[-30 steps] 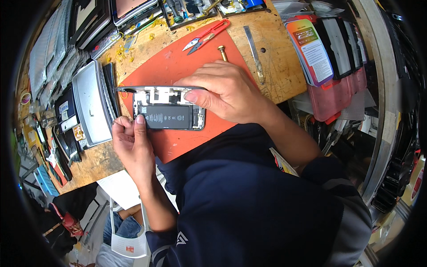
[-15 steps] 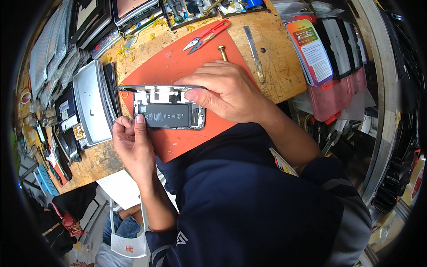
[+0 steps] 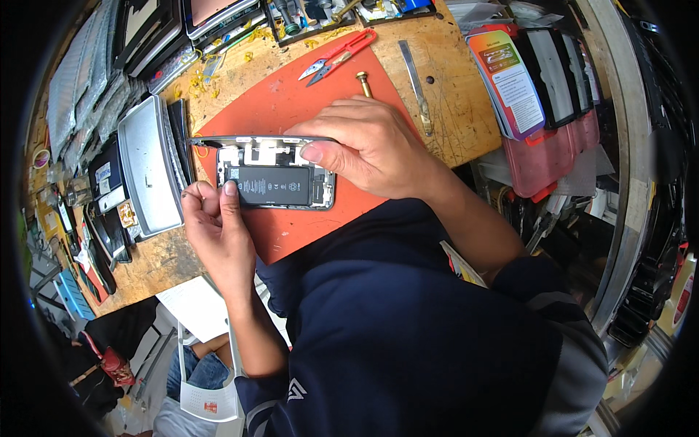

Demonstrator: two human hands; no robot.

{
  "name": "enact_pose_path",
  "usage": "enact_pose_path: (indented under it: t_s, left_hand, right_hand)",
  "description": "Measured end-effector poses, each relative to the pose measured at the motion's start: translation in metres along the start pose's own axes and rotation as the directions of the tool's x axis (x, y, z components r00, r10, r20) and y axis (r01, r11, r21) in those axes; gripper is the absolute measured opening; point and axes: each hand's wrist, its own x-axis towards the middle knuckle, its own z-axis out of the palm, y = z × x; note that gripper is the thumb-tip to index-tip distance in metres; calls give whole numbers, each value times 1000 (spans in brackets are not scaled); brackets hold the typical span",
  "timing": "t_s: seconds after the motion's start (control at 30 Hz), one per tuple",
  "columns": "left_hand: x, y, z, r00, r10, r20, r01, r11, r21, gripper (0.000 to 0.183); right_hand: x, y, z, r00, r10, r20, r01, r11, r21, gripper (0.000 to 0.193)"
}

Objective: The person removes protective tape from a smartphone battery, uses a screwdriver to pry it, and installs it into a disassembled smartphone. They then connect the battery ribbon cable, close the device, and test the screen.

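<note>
An opened smartphone (image 3: 326, 191) is held above an orange mat (image 3: 280, 237), its black battery (image 3: 273, 186) and inner parts in sight. Along its far long side the screen panel (image 3: 240, 139) stands raised, seen nearly edge-on. My right hand (image 3: 368, 149) grips that panel at its right end, thumb on the inner face and fingers behind. At the phone's near left corner, my left hand (image 3: 218, 218) pinches the body, its thumb over the battery's left end and its other fingers curled.
Red-handled snips (image 3: 338, 54), a brass screwdriver (image 3: 364, 84) and a flat metal blade (image 3: 415, 87) lie beyond the hands. A grey tray (image 3: 151, 167) and bubble-wrapped stacks (image 3: 84, 80) stand left. Phone cases (image 3: 524, 87) hang right. Behind the tray, part of another person (image 3: 204, 368) shows at lower left.
Both hands keep their grip on the phone. The raised panel has tipped slightly toward me, covering a bit more of the phone's far inner edge.
</note>
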Motion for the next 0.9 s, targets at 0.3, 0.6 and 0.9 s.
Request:
enact_pose_path:
  t_s: [0.3,0.6,0.9]
  left_hand:
    - [-12,16,5,996,74,-56,-53,949,311,17]
    - [-13,27,-1,981,183,58,-183,805,564,17]
    - [-17,26,-3,960,247,133,-275,738,617,24]
  right_hand:
    - [-1,2,1,1000,-12,21,12,1000,-12,28]
    - [-1,2,1,1000,4,18,-4,1000,14,29]
    - [-1,3,0,1000,1,23,-1,1000,30,30]
